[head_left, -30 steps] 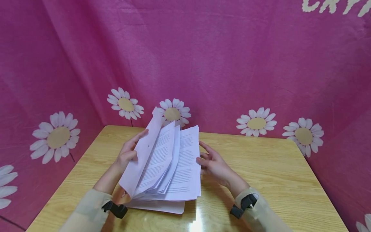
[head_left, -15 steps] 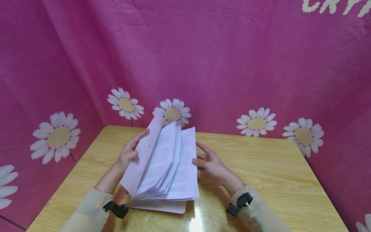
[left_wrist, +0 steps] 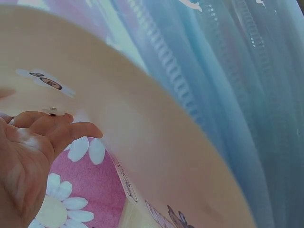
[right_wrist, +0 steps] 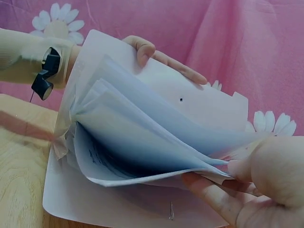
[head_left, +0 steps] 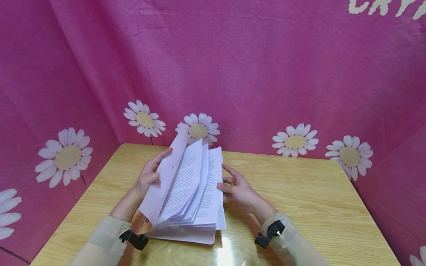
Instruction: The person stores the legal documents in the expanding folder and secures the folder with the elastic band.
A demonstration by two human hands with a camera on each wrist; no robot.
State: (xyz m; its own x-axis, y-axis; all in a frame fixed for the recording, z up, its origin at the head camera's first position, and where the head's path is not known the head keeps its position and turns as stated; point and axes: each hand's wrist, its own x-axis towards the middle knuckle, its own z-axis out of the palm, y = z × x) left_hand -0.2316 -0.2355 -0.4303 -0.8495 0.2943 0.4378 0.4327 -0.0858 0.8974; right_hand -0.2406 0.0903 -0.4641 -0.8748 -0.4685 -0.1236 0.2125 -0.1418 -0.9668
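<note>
A folder stands part-open on the table, its pale inner cover (head_left: 165,179) tilted up on the left. My left hand (head_left: 147,178) grips that cover by its outer edge. Printed pages (head_left: 185,175) fan out between the covers, and the back cover (head_left: 189,236) lies underneath. At the right, my right hand (head_left: 242,191) pinches the edges of several pages between thumb and fingers; the right wrist view shows these sheets (right_wrist: 142,133) bowed apart. The cover's tan outside (left_wrist: 137,128) has small cartoon prints in the left wrist view.
The wooden table (head_left: 299,207) extends to the right of the folder and in front of it. A pink curtain (head_left: 239,74) with large daisies hangs behind the table and along both sides. Dark straps (head_left: 134,239) sit on both sleeved wrists.
My right hand has moved a little left, carrying the page edges with it, so another sheet edge shows beneath them. The left hand and the raised cover have hardly moved.
</note>
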